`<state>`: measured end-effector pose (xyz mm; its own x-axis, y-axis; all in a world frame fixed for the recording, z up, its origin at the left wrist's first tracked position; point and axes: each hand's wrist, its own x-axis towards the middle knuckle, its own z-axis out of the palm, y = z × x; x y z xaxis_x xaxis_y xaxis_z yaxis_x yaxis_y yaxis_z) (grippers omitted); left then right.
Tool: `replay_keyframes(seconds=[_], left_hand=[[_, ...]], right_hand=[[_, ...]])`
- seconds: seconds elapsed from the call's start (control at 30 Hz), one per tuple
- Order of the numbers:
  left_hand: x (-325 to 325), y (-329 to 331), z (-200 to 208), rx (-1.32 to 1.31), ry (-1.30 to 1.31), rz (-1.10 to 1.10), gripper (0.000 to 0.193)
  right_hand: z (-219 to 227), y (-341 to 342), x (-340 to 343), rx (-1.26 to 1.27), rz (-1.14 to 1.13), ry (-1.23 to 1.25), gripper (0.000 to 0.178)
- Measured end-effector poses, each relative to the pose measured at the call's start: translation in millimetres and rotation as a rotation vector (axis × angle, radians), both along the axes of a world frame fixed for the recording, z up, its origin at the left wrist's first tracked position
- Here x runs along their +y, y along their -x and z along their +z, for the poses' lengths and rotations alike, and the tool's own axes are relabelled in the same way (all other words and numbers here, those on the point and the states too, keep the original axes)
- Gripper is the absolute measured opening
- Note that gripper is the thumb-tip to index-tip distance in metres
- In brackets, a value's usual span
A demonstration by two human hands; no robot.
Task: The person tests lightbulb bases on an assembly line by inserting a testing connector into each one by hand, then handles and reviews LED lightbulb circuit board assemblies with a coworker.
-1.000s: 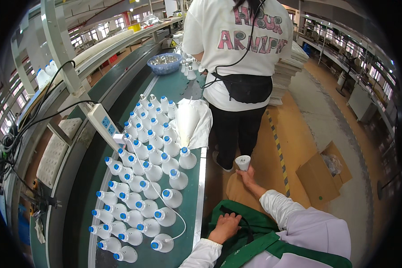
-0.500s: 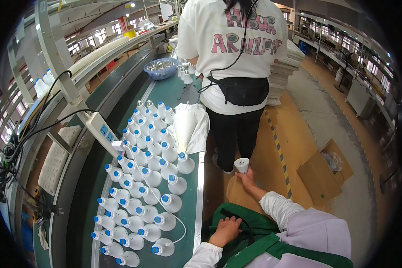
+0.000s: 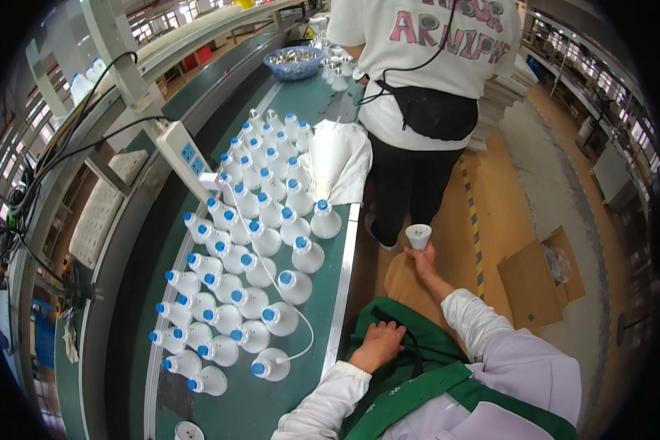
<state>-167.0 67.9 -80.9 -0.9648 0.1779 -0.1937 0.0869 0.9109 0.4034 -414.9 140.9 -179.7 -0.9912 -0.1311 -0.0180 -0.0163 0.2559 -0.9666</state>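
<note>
My right hand grips a white cone-shaped lamp housing, held upright with its wide end up, over the floor beside the conveyor. Small dark spots show inside its mouth. My left hand lies on the green apron over my lap, fingers loosely bent and apart, with no object visible in it. To the left, several white lamp housings with blue caps stand in rows on the green belt. A thin white cable runs among them to one near housing.
A white piping bag lies on a cloth beyond the housings. A power strip borders the belt. A blue basket of metal parts sits farther off. A co-worker stands ahead. An open carton is on the right floor.
The view has shifted, so the belt and its housings appear higher and farther right. Another white housing has come into view at the lower edge. My right hand still holds its housing.
</note>
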Motion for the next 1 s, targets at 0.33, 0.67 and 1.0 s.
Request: replay_keyframes(seconds=[0.33,0.67,1.0], left_hand=[[-4.6,4.3,0.1,0.001,0.032,0.063,0.038],[-4.0,5.9,2.9,-0.04,0.016,0.023,0.041],[-1.4,4.3,-5.5,0.027,0.009,0.035,0.036]], right_hand=[[44.5,18.6,-20.5,-0.097,0.047,0.2,0.046],[4.7,14.0,-5.8,0.261,-0.062,0.083,0.04],[66.7,15.5,-21.9,0.061,0.054,0.297,0.041]])
